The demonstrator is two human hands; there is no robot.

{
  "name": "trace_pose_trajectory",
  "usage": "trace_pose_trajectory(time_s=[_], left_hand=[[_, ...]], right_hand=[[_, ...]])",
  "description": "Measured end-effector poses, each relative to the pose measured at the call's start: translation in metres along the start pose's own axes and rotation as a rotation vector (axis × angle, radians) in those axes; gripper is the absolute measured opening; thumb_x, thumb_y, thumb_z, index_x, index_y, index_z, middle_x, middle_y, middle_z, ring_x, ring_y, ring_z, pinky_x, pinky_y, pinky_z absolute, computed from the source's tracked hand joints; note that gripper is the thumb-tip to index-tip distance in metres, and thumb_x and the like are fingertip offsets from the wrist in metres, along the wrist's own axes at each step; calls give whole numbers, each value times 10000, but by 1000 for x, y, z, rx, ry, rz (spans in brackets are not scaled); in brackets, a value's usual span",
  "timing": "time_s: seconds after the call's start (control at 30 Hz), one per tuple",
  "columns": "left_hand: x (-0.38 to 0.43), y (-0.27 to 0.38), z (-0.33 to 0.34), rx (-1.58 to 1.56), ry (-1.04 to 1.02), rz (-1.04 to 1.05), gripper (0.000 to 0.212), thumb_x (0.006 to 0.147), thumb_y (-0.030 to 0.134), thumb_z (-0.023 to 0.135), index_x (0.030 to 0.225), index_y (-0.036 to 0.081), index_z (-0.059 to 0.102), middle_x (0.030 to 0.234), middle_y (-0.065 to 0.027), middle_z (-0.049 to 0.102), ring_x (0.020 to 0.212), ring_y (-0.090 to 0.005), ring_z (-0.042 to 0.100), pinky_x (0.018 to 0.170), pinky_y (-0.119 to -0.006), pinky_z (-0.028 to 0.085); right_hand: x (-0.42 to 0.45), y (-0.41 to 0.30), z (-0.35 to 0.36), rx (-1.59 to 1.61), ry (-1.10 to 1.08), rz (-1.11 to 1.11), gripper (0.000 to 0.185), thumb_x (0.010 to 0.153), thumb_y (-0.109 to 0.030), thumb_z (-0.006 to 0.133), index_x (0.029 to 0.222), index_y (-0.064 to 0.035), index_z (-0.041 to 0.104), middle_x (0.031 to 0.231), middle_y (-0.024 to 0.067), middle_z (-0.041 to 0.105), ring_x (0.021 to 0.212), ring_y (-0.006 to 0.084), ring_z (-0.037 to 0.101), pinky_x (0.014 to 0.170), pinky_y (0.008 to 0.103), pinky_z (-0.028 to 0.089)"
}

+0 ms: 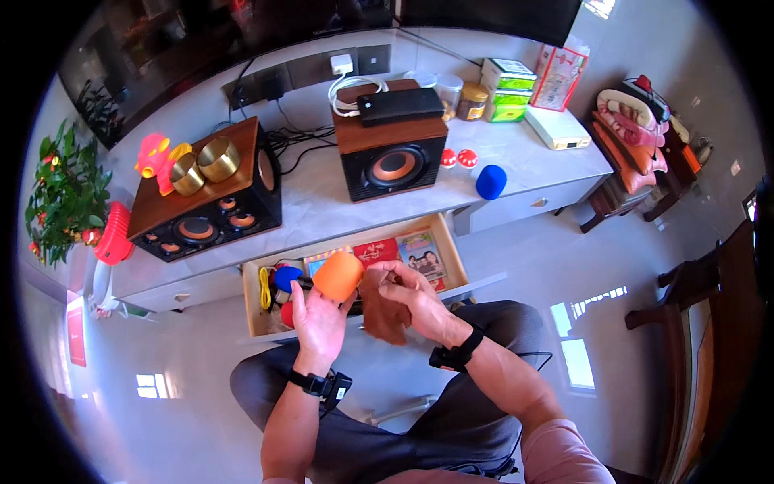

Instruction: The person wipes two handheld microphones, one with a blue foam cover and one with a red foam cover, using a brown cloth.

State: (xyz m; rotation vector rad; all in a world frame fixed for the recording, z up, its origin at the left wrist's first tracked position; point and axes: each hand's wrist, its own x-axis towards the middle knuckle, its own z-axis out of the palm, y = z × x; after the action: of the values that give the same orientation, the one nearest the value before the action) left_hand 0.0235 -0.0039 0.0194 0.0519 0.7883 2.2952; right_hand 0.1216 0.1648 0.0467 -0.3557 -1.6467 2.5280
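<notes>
My left hand [323, 327], palm up, holds an orange foam microphone cover [338, 276] at its fingers. My right hand [420, 302] grips a crumpled brown cloth [384, 314], which hangs just right of the cover. Both hands are above an open drawer [455, 242]. Inside the drawer are a blue foam microphone cover [288, 278], a yellow cable [265, 288], a red booklet [376, 251] and a disc case or booklet with a picture [421, 254]. A red round thing [288, 314] shows partly behind my left hand.
On the cabinet top [308, 199] stand two wooden speakers [205, 199], [393, 157], a blue foam microphone cover [491, 182] and two small red-capped containers [467, 158]. Brass-coloured rings [217, 159] sit on the left speaker. A potted plant [66, 187] is at the far left, a wooden chair [611, 206] at the right.
</notes>
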Motion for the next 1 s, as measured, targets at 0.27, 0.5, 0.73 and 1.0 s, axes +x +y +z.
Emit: trace_pose_trajectory(time_s=[0.27, 0.5, 0.73, 1.0], left_hand=[[0, -10, -7, 25, 51, 1, 420, 1013, 426, 499, 1251, 87, 569, 1281, -100, 625, 1230, -261, 563, 1081, -428, 403], [-1, -12, 4, 3, 39, -60, 506, 1024, 495, 426, 1297, 84, 537, 1327, -98, 596, 1258, -254, 541, 1070, -426, 408], [-4, -25, 8, 142, -116, -141, 638, 1018, 580, 355, 1322, 42, 514, 1347, -116, 581, 1252, -241, 535, 1021, -419, 420], [6, -29, -9, 207, 159, 37, 422, 1031, 433, 475, 1030, 41, 631, 919, -81, 689, 876, -182, 654, 832, -339, 509]], right_hand=[[4, -17, -22, 53, 386, 56, 219, 911, -228, 679, 798, -51, 614, 658, 37, 630, 586, 80, 561, 531, 244, 415], [2, -5, -31, -603, -59, -114, 704, 816, -165, 775, 1417, -64, 423, 1030, 114, 659, 863, 169, 640, 758, 330, 524], [-8, 3, -19, -589, -6, -156, 630, 871, -199, 743, 1396, -100, 408, 858, 76, 618, 563, 124, 584, 487, 291, 475], [-8, -2, -26, -455, 116, -72, 543, 846, -120, 748, 1315, -11, 497, 1086, 108, 659, 964, 161, 628, 834, 316, 516]])
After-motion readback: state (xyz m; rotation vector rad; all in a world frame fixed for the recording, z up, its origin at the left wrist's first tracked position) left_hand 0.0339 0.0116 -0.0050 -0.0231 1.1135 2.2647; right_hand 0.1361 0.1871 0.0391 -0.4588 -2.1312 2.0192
